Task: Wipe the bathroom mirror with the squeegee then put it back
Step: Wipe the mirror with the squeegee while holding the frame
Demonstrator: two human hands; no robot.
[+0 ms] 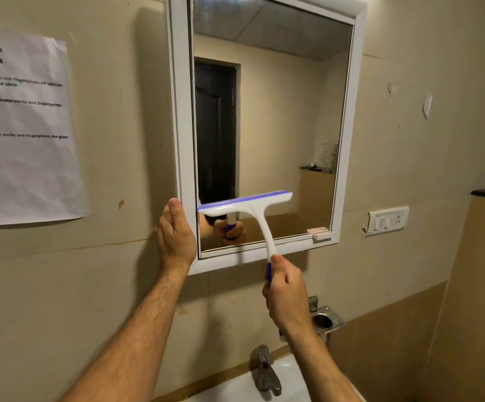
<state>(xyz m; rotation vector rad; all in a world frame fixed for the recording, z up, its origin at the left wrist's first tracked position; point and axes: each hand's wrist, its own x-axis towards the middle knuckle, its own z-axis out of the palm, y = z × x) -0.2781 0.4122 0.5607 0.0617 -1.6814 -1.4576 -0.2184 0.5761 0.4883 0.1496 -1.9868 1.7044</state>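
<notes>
1. White plastic T-shaped squeegee with a blue rubber blade (247,203) held against the lower part of the white-framed rectangular bathroom mirror (270,120), near its bottom left corner.
2. Blade's long axis nearly level, right end tilted slightly higher, blue edge facing up; left tip at the frame's inner left edge.
3. Handle running down and to the right from the blade's middle, crossing the bottom frame, blue grip end pointing toward the white ceramic sink (247,384).
4. Right hand (286,294) wrapped closed around the blue grip, thumb on top along the handle.
5. Left hand (176,236) pressed flat on the frame's lower left outer edge, thumb up, holding nothing.
6. Printed white paper sheet (24,129) stuck on the beige wall, well left of the mirror.
</notes>
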